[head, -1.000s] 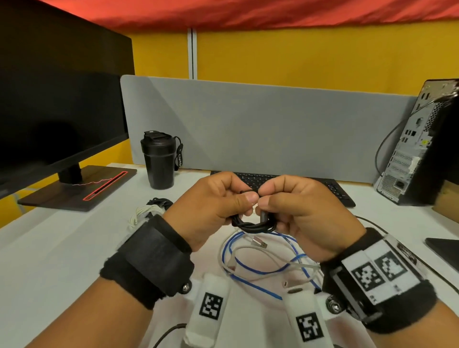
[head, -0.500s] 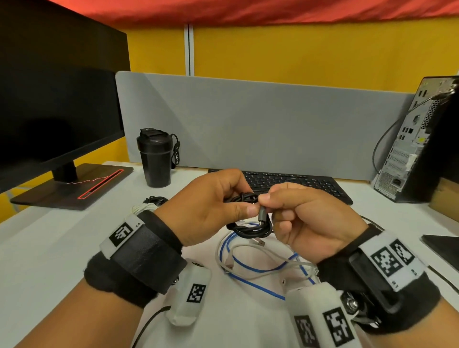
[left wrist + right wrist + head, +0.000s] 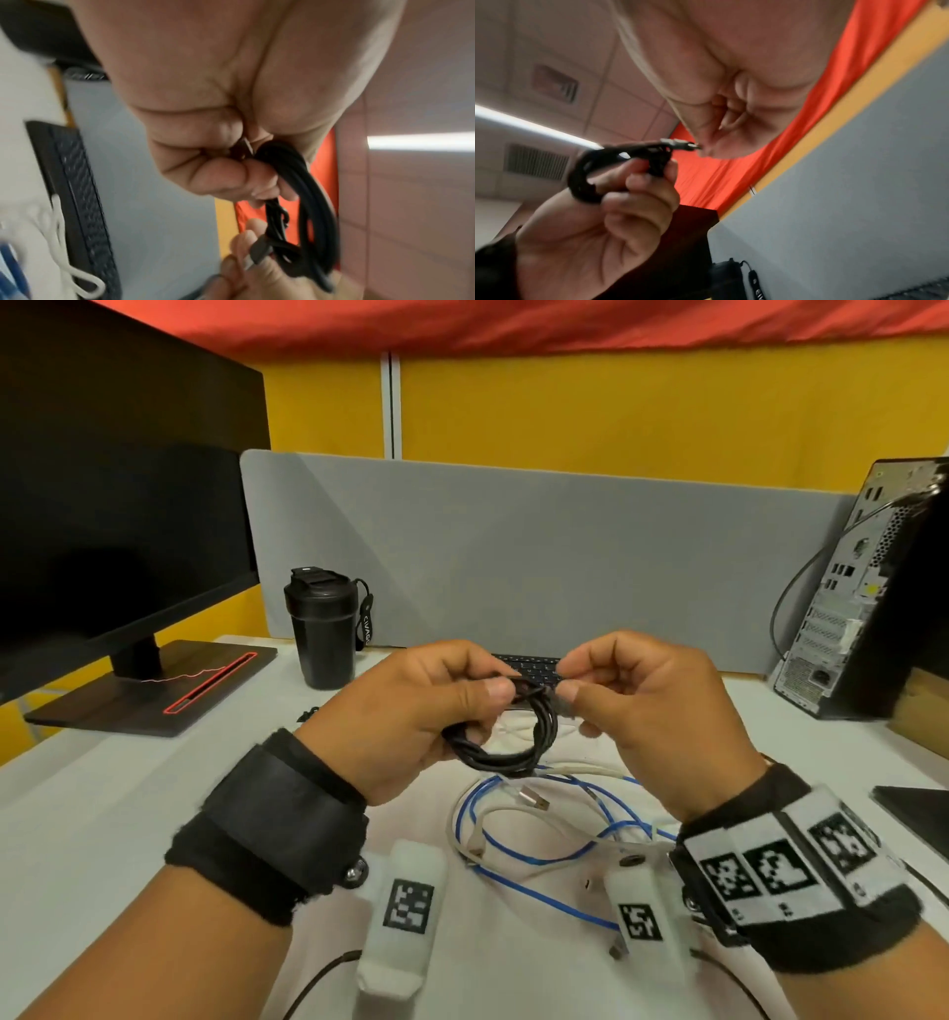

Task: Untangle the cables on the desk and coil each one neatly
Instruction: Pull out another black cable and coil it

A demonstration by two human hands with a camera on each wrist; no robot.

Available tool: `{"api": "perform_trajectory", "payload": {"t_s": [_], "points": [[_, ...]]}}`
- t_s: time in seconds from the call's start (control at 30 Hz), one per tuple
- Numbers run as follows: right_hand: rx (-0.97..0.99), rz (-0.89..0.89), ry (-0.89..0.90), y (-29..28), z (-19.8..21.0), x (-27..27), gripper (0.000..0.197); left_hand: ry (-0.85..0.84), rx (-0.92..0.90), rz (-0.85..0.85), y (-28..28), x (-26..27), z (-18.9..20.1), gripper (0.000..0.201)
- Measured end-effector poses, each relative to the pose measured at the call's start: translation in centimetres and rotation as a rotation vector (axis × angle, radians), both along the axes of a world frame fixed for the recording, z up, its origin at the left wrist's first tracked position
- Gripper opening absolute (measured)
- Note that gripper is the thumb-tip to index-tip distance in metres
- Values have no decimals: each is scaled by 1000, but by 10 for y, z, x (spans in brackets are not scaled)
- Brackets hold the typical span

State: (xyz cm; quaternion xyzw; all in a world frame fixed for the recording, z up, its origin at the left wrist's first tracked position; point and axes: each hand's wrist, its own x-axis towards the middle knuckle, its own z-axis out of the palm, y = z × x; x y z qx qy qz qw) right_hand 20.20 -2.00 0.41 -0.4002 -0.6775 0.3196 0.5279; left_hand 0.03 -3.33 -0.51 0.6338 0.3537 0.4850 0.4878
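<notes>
Clearly the step in hand is finishing the black cable (image 3: 506, 737): the left hand (image 3: 411, 711) has fingers and thumb curled round the small coil, held above the desk (image 3: 102, 814) between both hands, while the right hand (image 3: 642, 706) pinches the free plug end (image 3: 677, 144) just beside the left thumb. Next, I judge, the right hand must wrap or tuck that end through the loops without loosening them; the blue cable (image 3: 544, 860) and white cable (image 3: 518, 819) lie tangled below both hands, not yet coiled
</notes>
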Motion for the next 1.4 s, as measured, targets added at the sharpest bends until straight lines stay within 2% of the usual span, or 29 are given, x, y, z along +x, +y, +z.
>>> {"api": "perform_trajectory", "payload": {"t_s": [0.07, 0.17, 0.27, 0.4, 0.53, 0.57, 0.63, 0.7, 0.77, 0.83, 0.9, 0.97, 1.03, 1.13, 1.2, 1.23, 1.3, 1.4], "points": [[-46, 57, 91, 0, -2, -1, 18, -127, -12, 0, 0, 2, 1, 5], [-132, 26, 272, 1, 1, 2, 16, -86, 45, 99, 2, 3, -1, 7], [-180, 104, 265, -2, 3, 4, 14, -95, 45, 154, 3, 4, -4, 12], [-287, 227, 272, -3, -3, -3, 12, -160, 4, 133, 2, 9, -6, 19], [-369, 373, 445, -3, -1, -1, 34, -94, 33, 182, 2, 13, -7, 15], [-323, 341, 419, -2, -1, 0, 35, -86, 30, 196, 2, 12, -7, 13], [-194, 236, 319, -2, -3, -2, 19, -59, 18, 199, 2, 13, -8, 11], [-149, 177, 279, -3, -5, -4, 5, -50, -7, 164, 1, 14, -9, 10], [-165, 160, 275, -2, -6, -4, 6, -3, -16, 126, 0, 13, -8, 8], [-169, 152, 243, -1, -5, -3, 6, 128, 36, 123, 0, 11, -4, 9], [-149, 167, 172, -1, -6, -4, 3, 253, 110, 122, -2, 9, -1, 20], [-135, 194, 99, -4, -7, -7, 4, 307, 162, 73, -4, 9, 2, 34], [-146, 204, 104, -5, -7, -8, 4, 342, 200, 42, -5, 9, 4, 38], [-231, 192, 209, -4, -10, -9, 9, 329, 220, 63, -5, 8, 3, 35], [-296, 210, 242, -5, -10, -10, 5, 265, 218, 41, -6, 8, 2, 32], [-319, 217, 240, -5, -10, -11, 1, 213, 212, 30, -6, 8, 2, 33], [-340, 213, 202, -5, -10, -11, 9, 105, 195, 19, -6, 6, 2, 35], [-256, 148, 129, -6, -9, -10, 16, 70, 212, 30, -7, 6, 3, 31]]}}
